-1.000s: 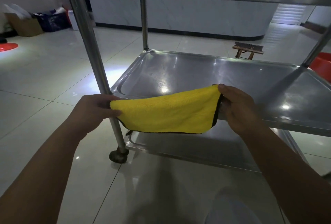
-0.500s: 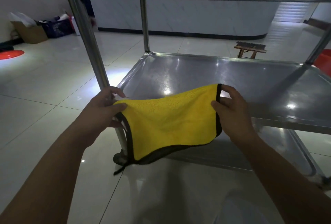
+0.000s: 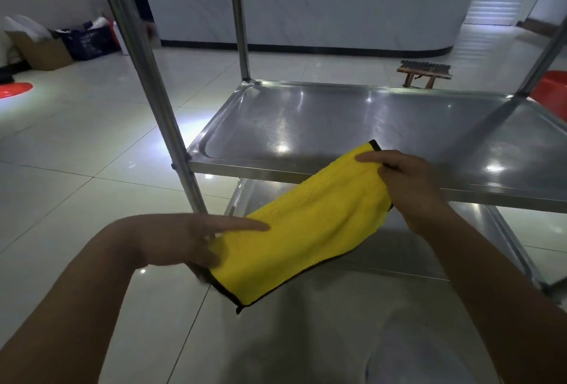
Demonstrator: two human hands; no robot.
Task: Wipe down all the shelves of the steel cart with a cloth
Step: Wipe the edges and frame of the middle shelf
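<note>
From my head camera I look down on a pale glossy tiled floor (image 3: 76,144) with a curved white counter (image 3: 337,15) at the back of the room. The steel cart (image 3: 159,101) stands right in front of me; its middle shelf (image 3: 337,120) is bare and shiny, the bottom shelf (image 3: 429,248) shows beneath it, and the top shelf's underside runs along the upper edge. Far left sit a cardboard box (image 3: 40,49), a dark basket (image 3: 89,41) and a red disc (image 3: 15,90); behind the cart stand a small wooden stool (image 3: 425,72) and a red tub (image 3: 552,89). The near left cart post partly blocks the floor behind. I hold the yellow cloth (image 3: 306,230) slanted in the air before the middle shelf's front edge. My right hand (image 3: 408,184) pinches its upper corner; my left hand (image 3: 196,239) grips the lower end, forefinger lying straight across the top.
</note>
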